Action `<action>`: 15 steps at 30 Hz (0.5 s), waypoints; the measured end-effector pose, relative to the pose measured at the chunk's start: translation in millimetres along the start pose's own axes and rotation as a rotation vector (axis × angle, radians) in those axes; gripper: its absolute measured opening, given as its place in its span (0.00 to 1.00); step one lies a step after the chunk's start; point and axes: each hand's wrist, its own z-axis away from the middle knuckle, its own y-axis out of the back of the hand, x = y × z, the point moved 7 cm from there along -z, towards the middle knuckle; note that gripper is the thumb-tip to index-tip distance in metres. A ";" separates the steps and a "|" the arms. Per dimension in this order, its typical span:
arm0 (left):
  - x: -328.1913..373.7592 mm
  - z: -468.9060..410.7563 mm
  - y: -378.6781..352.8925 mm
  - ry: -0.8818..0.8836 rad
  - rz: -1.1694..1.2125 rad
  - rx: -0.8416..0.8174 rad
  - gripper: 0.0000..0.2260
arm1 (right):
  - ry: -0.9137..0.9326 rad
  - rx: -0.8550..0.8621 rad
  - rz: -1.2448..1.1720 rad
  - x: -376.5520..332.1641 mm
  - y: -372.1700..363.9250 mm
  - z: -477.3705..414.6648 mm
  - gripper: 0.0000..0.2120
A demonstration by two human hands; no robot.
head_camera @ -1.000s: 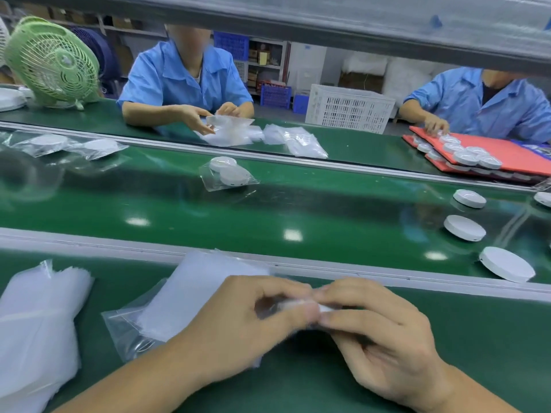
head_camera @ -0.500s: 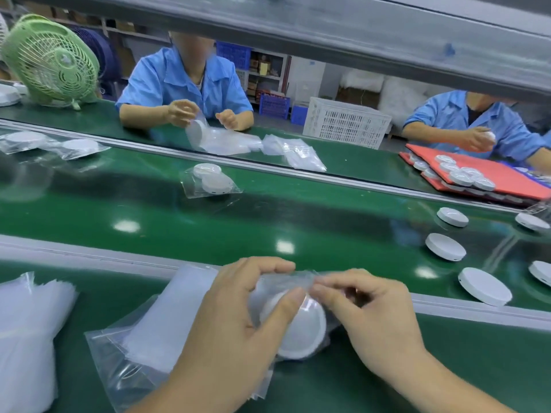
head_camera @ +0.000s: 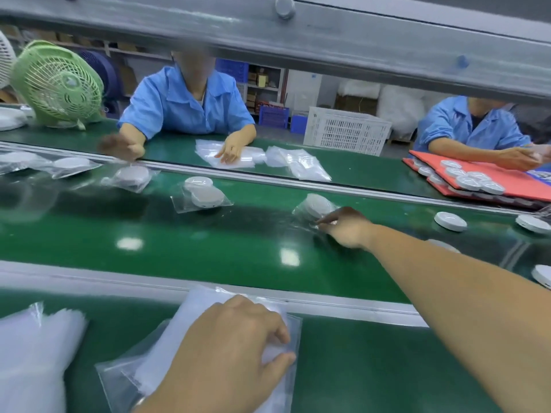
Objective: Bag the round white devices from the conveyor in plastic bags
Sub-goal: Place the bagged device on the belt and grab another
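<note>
While the right arm stretches out over the green conveyor belt (head_camera: 208, 242), the right hand (head_camera: 348, 229) sits at the tail of a bagged device (head_camera: 317, 205) – a round white puck inside clear plastic, lying on the far half of the belt. Its grip is closed on that bag: thumb and forefinger pinch the loose clear edge just beside the puck.

The left hand (head_camera: 235, 344) rests on a stack of empty plastic bags (head_camera: 193, 311) on the near desk (head_camera: 357, 368), fingers bent over the stack's right edge. Whether this grip has a bag pinched or only presses down, I cannot tell. A second heap of white bags (head_camera: 29, 353) lies at the desk's left end.

Further left on the belt lie more filled bags: one holding two pucks (head_camera: 202, 195), another (head_camera: 131, 177) beyond it, and a third (head_camera: 71, 165) near the edge of the view. To the right, unbagged devices sit bare on the belt – one (head_camera: 450, 221) nearest the hand, one (head_camera: 533, 223) behind it, one (head_camera: 542, 275) cut off by the frame.

Across the line, two workers in blue shirts sit at the far desk. One (head_camera: 185, 105) has a hand on a pile of clear bags (head_camera: 229, 156); the other (head_camera: 471, 126) sits behind a red tray (head_camera: 507, 180) carrying white devices. A green fan (head_camera: 59, 84) stands at the left, and a white crate (head_camera: 346, 134) stands behind the desk.
</note>
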 end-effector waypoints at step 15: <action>12.3 2.6 -7.8 -0.096 -0.036 -0.032 0.07 | 0.002 0.284 0.114 101.5 51.6 104.6 0.08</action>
